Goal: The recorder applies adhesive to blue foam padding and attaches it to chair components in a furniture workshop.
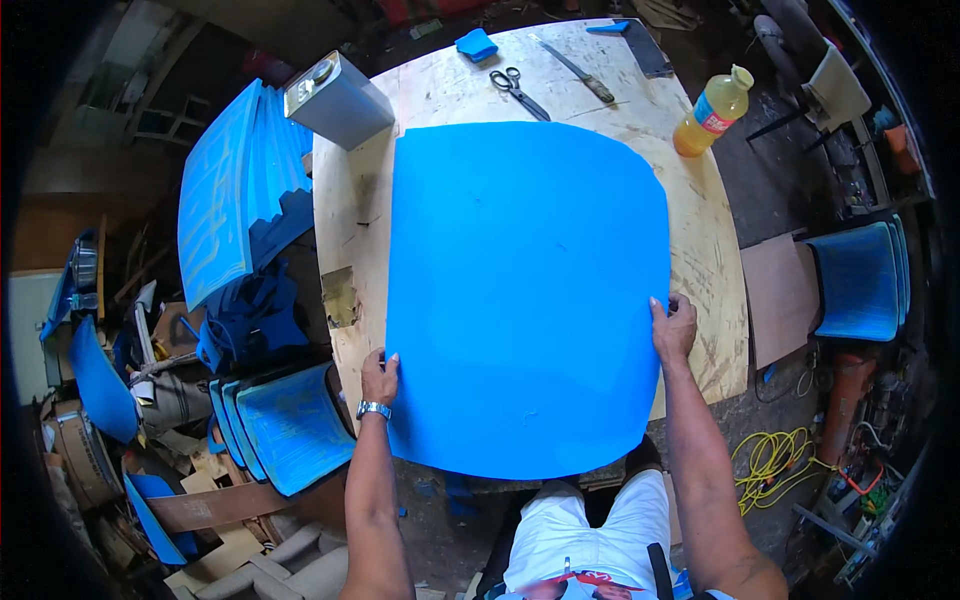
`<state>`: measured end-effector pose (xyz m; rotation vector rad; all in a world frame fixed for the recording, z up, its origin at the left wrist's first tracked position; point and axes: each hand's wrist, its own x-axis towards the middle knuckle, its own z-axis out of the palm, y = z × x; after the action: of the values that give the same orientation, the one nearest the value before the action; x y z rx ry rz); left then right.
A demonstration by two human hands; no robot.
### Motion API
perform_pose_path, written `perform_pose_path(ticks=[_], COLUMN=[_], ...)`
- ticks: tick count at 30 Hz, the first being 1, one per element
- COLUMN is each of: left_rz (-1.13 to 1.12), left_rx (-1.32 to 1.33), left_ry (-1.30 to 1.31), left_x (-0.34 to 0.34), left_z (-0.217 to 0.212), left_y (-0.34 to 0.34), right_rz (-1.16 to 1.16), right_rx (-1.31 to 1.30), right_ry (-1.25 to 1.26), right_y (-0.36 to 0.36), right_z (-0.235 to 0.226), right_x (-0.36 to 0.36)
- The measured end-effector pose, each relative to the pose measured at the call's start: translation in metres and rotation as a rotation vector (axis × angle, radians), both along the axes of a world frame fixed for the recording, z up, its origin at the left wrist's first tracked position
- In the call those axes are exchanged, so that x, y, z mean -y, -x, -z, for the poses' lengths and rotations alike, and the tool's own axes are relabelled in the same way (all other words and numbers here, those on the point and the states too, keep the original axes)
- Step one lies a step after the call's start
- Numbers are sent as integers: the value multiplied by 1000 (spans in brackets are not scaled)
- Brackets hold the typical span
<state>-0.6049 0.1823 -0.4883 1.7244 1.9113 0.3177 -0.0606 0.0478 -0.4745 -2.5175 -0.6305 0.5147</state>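
Observation:
A large blue foam sheet (525, 300) with rounded right corners lies over the wooden table (355, 215), its near end reaching past the table's front edge. My left hand (379, 378), with a metal watch at the wrist, grips the sheet's left edge, thumb on top. Opposite, my right hand (676, 328) is closed on the right edge, its thumb also on the upper face. The fingers under the sheet are partly hidden. Beyond the far edge lie black-handled scissors (519, 92) and a knife (575, 70).
A metal can (340, 100) stands at the table's far left, a bottle of yellow liquid (712, 112) at the right. A small blue piece (476, 45) lies at the back. Blue sheets (220, 195) are stacked left; cut panels (858, 282) sit right, above a coiled yellow cord (772, 465).

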Motion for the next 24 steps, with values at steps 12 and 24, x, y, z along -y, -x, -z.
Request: perform_pose_path(ticks=[12,24], left_rz=[-227,-220], left_rx=[266,390], left_ry=[86,-85], left_x=[24,39], left_z=[-57,-57], left_y=[-15,-23], right_rz=[104,22], right_rx=[-102,-14], right_ry=[-225,-514], right_y=[-24,-10], right_z=[17,-38], right_x=[3,-7])
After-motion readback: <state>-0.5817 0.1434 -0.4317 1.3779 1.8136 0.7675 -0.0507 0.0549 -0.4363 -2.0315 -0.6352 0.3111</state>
